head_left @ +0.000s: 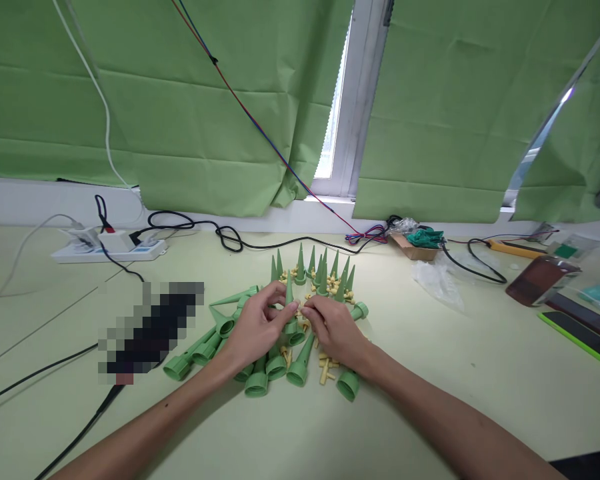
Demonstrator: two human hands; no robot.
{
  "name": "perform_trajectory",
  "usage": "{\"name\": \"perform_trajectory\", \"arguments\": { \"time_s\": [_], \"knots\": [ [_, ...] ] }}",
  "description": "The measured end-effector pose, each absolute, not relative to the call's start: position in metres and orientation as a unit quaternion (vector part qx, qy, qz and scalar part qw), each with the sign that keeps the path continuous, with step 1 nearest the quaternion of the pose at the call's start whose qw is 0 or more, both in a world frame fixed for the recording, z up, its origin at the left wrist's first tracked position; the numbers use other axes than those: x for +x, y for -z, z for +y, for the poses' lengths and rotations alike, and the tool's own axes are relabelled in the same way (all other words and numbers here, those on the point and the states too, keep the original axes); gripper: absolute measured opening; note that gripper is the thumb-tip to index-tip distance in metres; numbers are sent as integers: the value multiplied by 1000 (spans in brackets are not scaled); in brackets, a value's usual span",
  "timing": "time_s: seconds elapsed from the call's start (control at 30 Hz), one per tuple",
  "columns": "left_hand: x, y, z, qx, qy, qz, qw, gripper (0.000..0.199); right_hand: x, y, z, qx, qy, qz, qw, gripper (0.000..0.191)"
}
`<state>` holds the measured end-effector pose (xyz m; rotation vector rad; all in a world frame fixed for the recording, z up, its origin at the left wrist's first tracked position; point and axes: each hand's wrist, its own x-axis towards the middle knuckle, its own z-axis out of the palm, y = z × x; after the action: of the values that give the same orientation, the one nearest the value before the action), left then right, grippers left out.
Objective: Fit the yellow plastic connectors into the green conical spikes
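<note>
My left hand (257, 323) is closed around a green plastic watering spike (289, 291), which stands point up between thumb and fingers. Right beside it, my right hand (337, 327) is pinched near the spike's side; whatever lies in those fingertips is too small and covered to make out. Below and to the left lie several loose green spikes (257, 383) with open, threaded cup ends. Behind the hands, several more spikes (301, 267) stand upright with small yellow valve pieces at their bases. A loose yellow T-shaped valve (325, 375) lies under my right wrist.
On the left are a white power strip (113, 250) with plugs and a blurred-out dark object (155, 330) with a cable. A black cable (280, 245) runs along the back. At right are a small cardboard box (415, 248), clear plastic bag (437, 283) and green-edged phone (580, 337).
</note>
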<state>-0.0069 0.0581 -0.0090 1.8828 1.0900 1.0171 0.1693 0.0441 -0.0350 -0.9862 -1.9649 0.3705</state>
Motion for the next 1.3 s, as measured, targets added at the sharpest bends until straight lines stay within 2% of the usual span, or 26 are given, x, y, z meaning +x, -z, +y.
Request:
{"name": "perform_trajectory", "arguments": {
  "time_s": [0.37, 0.77, 1.3],
  "knots": [
    [-7, 8, 57, 733, -416, 419, 337, 22, 167, 32, 42, -440, -187, -773, 416, 35],
    [-7, 8, 53, 765, -387, 414, 306, 23, 166, 31, 41, -430, -186, -783, 410, 35],
    [-6, 5, 45, 822, -383, 382, 179, 14, 166, 25, 38, -428, -238, -765, 419, 37]
  ]
}}
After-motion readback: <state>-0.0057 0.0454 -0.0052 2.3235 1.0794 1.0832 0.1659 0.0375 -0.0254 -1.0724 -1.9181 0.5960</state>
